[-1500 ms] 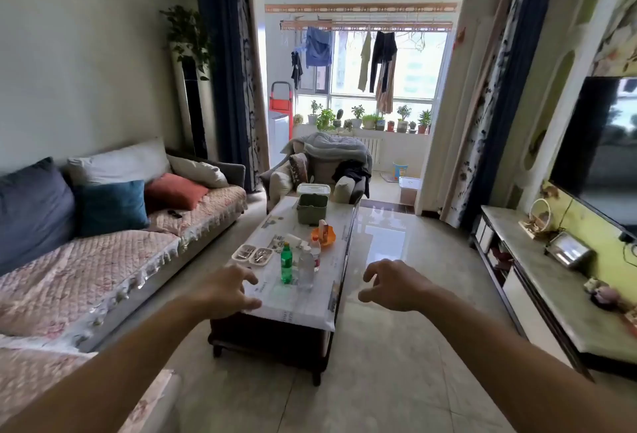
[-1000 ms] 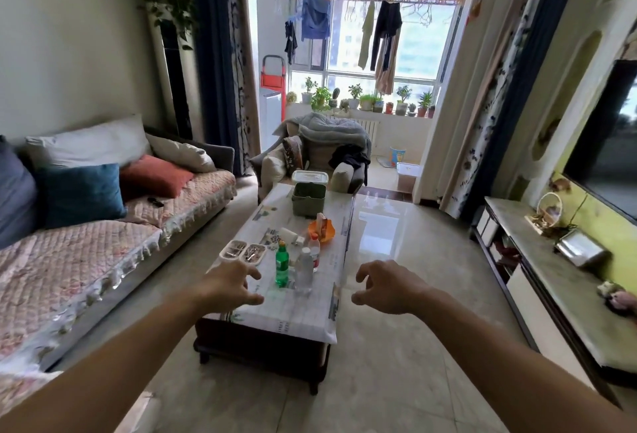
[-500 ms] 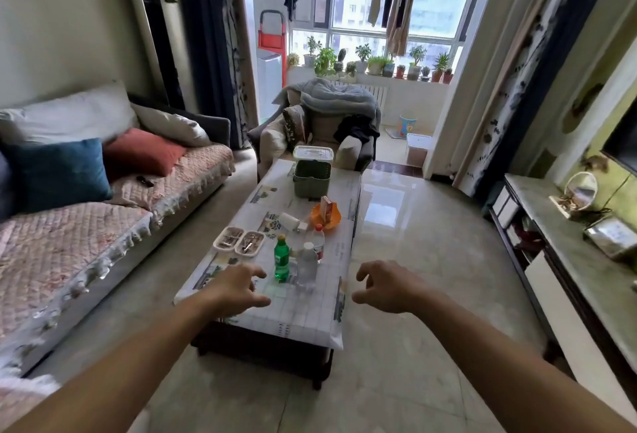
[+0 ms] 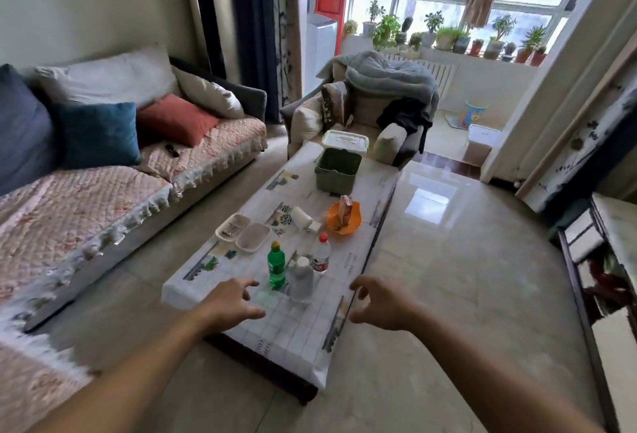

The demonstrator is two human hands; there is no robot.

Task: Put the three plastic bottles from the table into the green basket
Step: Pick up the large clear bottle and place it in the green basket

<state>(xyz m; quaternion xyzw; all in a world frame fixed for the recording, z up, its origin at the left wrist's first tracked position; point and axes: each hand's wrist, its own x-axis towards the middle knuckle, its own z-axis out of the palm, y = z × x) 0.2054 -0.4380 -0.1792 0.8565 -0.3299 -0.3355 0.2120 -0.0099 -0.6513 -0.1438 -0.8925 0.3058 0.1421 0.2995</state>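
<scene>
Three plastic bottles stand close together on the near half of the coffee table [image 4: 293, 332]: a green bottle [image 4: 276, 264] with a yellow cap, a clear bottle [image 4: 301, 280] with a white cap, and behind it a clear bottle with a red cap [image 4: 321, 255]. The green basket [image 4: 335, 169] stands at the table's far end. My left hand [image 4: 230, 302] hovers open just left of the green bottle, touching nothing. My right hand [image 4: 378, 303] hovers open at the table's right edge, right of the clear bottle, fingers curled and holding nothing.
Two small white trays [image 4: 243, 233], a white roll [image 4: 302, 217] and an orange bowl [image 4: 344, 219] lie between the bottles and the basket. A lidded white box [image 4: 345, 142] sits behind the basket. A sofa [image 4: 103, 191] runs along the left, an armchair [image 4: 365, 112] beyond, a cabinet [image 4: 606, 260] right.
The view has moved closer to the table and tilted down. Both hands stay spread, now nearer the bottles, the left one over the table's near end.
</scene>
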